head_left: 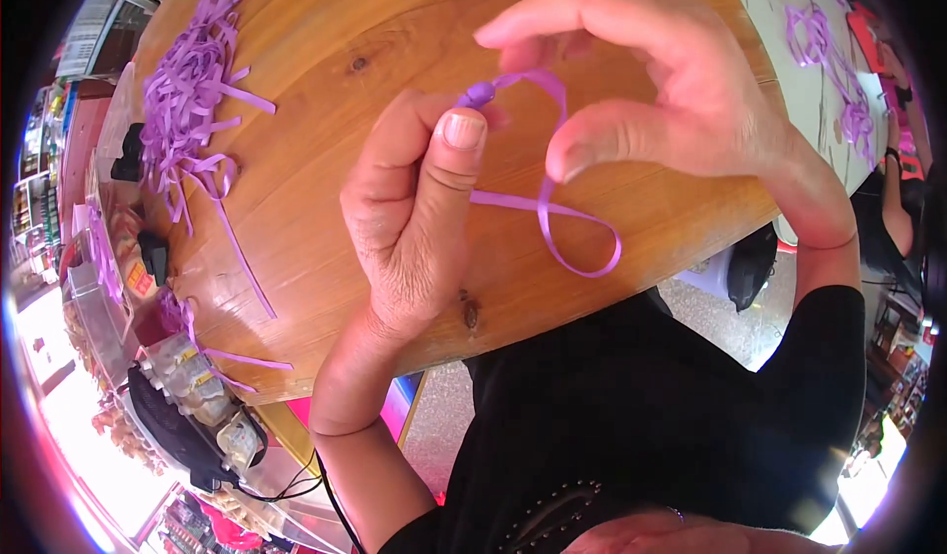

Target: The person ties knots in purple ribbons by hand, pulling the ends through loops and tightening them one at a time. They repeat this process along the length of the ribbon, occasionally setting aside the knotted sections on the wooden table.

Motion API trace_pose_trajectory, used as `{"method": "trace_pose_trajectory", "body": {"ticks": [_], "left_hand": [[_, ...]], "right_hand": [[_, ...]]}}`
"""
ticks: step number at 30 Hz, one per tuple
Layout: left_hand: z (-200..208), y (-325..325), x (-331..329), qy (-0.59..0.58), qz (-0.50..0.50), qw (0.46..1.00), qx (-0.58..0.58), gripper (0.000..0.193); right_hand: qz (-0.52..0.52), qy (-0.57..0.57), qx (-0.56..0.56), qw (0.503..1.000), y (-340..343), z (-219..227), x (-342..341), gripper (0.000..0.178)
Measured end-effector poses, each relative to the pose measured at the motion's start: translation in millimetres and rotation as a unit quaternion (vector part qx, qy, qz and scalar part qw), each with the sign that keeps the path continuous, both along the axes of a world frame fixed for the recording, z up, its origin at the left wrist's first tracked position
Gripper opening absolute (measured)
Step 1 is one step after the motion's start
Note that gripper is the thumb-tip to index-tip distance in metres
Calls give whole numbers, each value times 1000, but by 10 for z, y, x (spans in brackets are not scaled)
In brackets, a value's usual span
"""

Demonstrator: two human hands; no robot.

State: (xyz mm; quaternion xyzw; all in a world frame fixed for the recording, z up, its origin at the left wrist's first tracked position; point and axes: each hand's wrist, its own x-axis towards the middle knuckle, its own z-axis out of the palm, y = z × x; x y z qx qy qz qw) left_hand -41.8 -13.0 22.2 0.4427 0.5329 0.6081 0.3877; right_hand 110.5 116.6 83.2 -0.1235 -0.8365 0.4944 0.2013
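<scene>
Left hand (409, 209): thumb and forefinger pinched together on a small purple bead (480, 93), raised above the wooden desk (306, 120); the bead sits near the fingertips, presumably to keep it steady and within reach.

Right hand (671, 95): thumb and fingers spread in a wide curve, apparently gripping nothing; probably arched so as to leave room around the ribbon.

Purple ribbon (614, 248), one: runs from the bead, passes behind the right thumb, loops below, then goes behind the left hand.

Ribbon heap (192, 80), purple: far left of the desk, likely set there as a supply clear of the hands.

Obscured: the ribbon's far end, behind the left hand; part of the bead, under the thumb; right fingertips blurred, so contact with the ribbon cannot be told; shelf goods (39, 209) at the left rim, too warped to identify.
</scene>
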Motion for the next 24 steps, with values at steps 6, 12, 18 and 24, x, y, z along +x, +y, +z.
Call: {"method": "trace_pose_trajectory", "body": {"ticks": [6,12,18,24], "left_hand": [[181,41,218,-110,28,993,-26,33],[26,-18,69,-111,-89,990,-6,48],[164,28,118,-81,26,996,-12,36],[-70,60,-106,51,114,992,6,12]], "right_hand": [[30,110,192,975,0,-278,-100,34],[29,132,161,978,-30,-299,-39,29],[11,120,144,982,-32,-262,61,26],[-8,90,141,986,4,-230,228,27]]}}
